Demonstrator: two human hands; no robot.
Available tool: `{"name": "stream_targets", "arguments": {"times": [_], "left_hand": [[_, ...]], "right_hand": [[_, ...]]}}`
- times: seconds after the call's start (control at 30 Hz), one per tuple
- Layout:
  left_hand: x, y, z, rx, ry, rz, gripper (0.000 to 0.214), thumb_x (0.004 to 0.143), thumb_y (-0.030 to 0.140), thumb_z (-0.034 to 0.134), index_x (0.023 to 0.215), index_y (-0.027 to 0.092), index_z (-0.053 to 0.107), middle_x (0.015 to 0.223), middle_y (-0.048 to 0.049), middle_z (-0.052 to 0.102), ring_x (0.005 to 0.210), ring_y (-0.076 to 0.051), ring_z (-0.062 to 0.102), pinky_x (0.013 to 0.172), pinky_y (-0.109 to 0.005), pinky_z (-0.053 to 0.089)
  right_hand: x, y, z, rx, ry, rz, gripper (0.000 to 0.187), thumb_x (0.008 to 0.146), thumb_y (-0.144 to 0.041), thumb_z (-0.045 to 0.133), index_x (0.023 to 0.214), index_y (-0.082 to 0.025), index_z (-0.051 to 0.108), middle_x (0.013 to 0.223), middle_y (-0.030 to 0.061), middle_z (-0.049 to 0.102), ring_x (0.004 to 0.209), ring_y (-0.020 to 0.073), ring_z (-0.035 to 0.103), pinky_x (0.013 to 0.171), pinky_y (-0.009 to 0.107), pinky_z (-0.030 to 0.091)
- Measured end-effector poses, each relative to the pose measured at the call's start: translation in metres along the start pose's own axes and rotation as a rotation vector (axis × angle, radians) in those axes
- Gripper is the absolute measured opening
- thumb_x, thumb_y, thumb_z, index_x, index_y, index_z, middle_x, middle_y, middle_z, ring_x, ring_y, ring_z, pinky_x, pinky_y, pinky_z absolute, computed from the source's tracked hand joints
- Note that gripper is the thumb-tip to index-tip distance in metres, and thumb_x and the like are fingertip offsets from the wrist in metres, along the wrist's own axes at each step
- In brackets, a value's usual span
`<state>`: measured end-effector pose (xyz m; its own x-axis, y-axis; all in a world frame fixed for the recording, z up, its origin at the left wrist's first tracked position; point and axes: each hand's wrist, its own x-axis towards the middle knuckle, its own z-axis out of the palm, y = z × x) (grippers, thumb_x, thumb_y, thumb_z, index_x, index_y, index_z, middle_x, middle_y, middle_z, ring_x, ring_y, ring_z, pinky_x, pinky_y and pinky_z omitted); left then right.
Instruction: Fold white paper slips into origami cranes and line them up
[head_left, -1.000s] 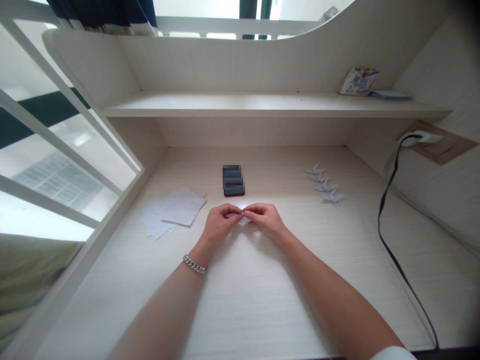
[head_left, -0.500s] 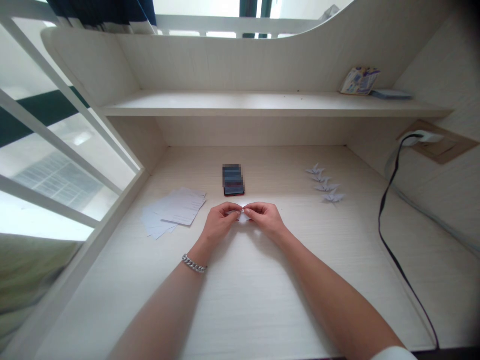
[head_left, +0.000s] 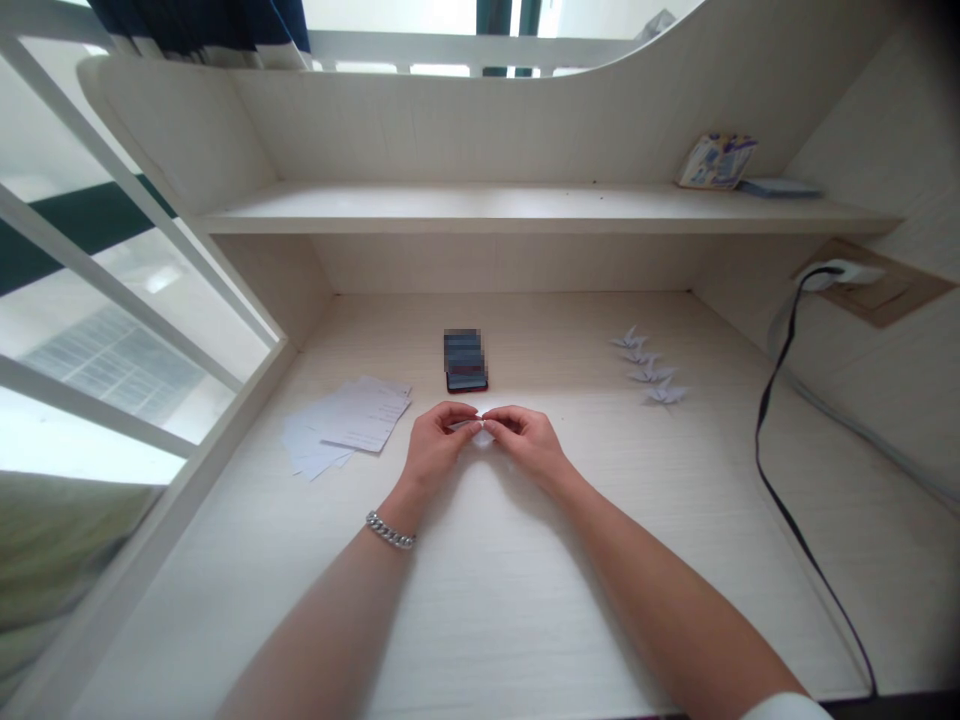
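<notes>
The left hand and the right hand are brought together low over the tabletop. Their fingertips meet on a small folded paper, which is pinched between them from both sides. Only a pale corner of the piece shows under the fingers, so the exact fold cannot be made out. It looks like a fine crease partway through a paper fold, with each hand clamping one side of the piece. The piece sits at or just above the surface; whether it touches cannot be told. Just beyond the hands lies a phone, flat and apart from them. To the left of the left hand is a loose stack of sheets, fanned slightly and untouched. Beyond and well to the right of the right hand, four paper cranes stand in a short row, which suggests the piece in hand is of the same kind. A chain bracelet sits on the left wrist. Far to the right, a dark cable runs down the tabletop, clear of the work. A further crease on so small a piece would call for a steady pinch from one hand while the other presses the edge. The layers would need to stay aligned, and the pressure light enough not to tear or skew the paper.
</notes>
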<state>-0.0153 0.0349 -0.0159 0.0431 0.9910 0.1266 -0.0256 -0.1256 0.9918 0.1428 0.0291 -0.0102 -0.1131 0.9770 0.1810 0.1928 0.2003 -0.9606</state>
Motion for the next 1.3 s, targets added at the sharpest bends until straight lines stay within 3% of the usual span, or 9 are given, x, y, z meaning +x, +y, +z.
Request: {"name": "stream_targets", "arguments": {"times": [0.23, 0.73, 1.0, 1.3], "left_hand": [[-0.0008, 0.0011, 0.0005, -0.008, 0.036, 0.005, 0.026, 0.062, 0.026, 0.074, 0.083, 0.015, 0.064, 0.084, -0.0072, 0.068, 0.079, -0.018, 0.064, 0.071, -0.030, 0.050], [-0.0004, 0.0024, 0.0024, -0.087, 0.077, -0.032, 0.028, 0.059, 0.023, 0.076, 0.082, 0.014, 0.063, 0.079, -0.0048, 0.067, 0.073, -0.016, 0.063, 0.066, -0.027, 0.050], [-0.0017, 0.0043, 0.0028, -0.050, 0.076, 0.006, 0.028, 0.059, 0.025, 0.075, 0.082, 0.014, 0.064, 0.079, -0.0050, 0.067, 0.073, -0.016, 0.063, 0.068, -0.028, 0.050], [-0.0024, 0.0052, 0.0025, -0.028, 0.076, 0.004, 0.026, 0.060, 0.027, 0.075, 0.081, 0.015, 0.064, 0.078, -0.0050, 0.066, 0.072, -0.016, 0.063, 0.065, -0.027, 0.049]], "right_hand": [[0.0001, -0.0013, 0.0010, -0.024, 0.021, 0.014, 0.019, 0.075, -0.031, 0.059, 0.082, -0.016, 0.067, 0.077, 0.0050, 0.068, 0.068, 0.0152, 0.059, 0.061, 0.026, 0.045], [-0.0009, -0.0014, 0.0018, -0.047, 0.025, -0.026, 0.017, 0.078, -0.030, 0.055, 0.081, -0.016, 0.064, 0.077, 0.0044, 0.066, 0.070, 0.0153, 0.058, 0.064, 0.027, 0.045], [-0.0005, -0.0019, 0.0011, 0.025, -0.036, 0.059, 0.021, 0.076, -0.034, 0.058, 0.081, -0.014, 0.065, 0.075, 0.0049, 0.066, 0.067, 0.0148, 0.058, 0.061, 0.026, 0.045], [-0.0012, -0.0056, 0.0002, -0.031, -0.009, 0.032, 0.021, 0.074, -0.034, 0.060, 0.079, -0.015, 0.067, 0.077, 0.0058, 0.068, 0.069, 0.0160, 0.059, 0.063, 0.027, 0.045]]}}
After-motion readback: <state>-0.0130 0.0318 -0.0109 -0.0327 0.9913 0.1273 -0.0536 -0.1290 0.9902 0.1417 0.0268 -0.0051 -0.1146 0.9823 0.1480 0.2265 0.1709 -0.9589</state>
